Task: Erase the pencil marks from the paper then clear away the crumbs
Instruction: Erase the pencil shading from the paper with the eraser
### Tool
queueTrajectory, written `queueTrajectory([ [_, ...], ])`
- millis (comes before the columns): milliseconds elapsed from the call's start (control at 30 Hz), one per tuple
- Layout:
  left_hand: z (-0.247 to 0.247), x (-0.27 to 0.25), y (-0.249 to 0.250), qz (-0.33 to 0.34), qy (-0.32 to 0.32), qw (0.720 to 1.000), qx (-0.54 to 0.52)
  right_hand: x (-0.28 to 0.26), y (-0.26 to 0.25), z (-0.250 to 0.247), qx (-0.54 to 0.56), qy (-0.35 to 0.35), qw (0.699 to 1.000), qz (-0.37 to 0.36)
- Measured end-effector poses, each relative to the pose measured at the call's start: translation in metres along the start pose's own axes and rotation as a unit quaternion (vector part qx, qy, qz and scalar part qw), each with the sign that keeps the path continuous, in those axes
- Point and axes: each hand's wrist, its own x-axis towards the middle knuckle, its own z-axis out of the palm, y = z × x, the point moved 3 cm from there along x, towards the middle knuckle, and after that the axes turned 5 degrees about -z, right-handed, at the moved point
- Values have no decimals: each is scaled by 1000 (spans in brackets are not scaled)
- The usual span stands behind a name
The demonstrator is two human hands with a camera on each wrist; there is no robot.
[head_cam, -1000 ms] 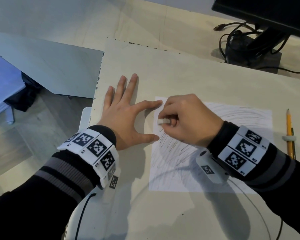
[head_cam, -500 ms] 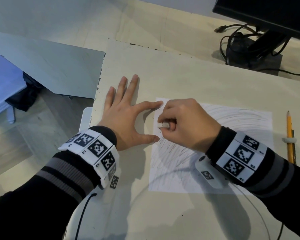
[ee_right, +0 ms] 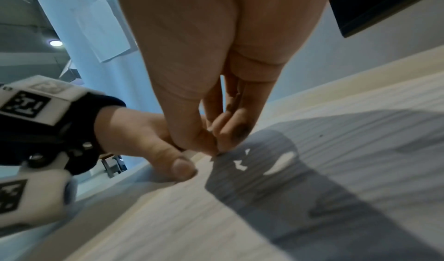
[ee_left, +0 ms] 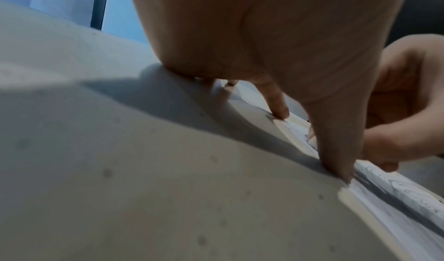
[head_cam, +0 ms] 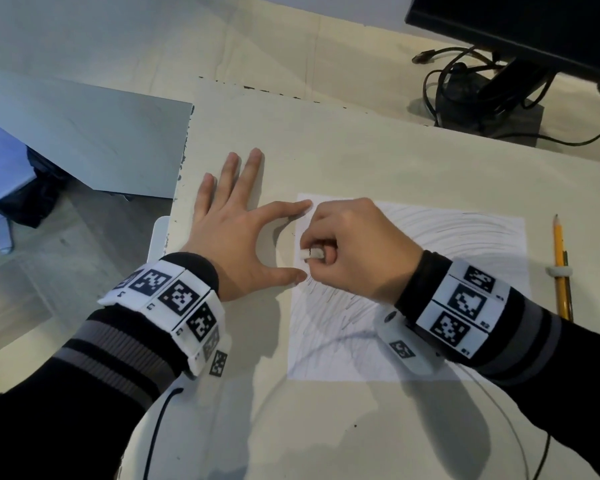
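A white sheet of paper (head_cam: 430, 271) covered in curved pencil strokes lies on the beige desk (head_cam: 361, 150). My right hand (head_cam: 347, 247) pinches a small white eraser (head_cam: 311, 253) against the sheet's left edge; the eraser is hidden in the right wrist view, where the right hand (ee_right: 211, 132) has its fingertips down on the paper (ee_right: 348, 151). My left hand (head_cam: 236, 233) lies flat and spread beside the sheet, with index fingertip and thumb tip pressing on its left edge. In the left wrist view the left hand's fingers (ee_left: 336, 141) press at the paper's edge (ee_left: 396, 189).
A yellow pencil (head_cam: 561, 268) lies right of the sheet. A monitor stand with tangled cables (head_cam: 482, 109) sits at the back right under a dark screen (head_cam: 520, 29). The desk's left edge (head_cam: 181, 174) drops to the floor beside my left hand.
My right hand with the eraser has slid slightly toward me along the paper's left edge. The left hand has stayed put.
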Motion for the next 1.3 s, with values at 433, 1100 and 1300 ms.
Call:
queueTrajectory([
  [433,-7,-8,17,2,-1,1000,-3,-7,28,-25,54,92,991,80],
  [1100,-10,-9,25,7,-42,998,39,-4,19,-4,1,58,998,-19],
  [1300,-8,-11,23,10,-42,998,35,2,24,-11,-30,56,998,-5],
])
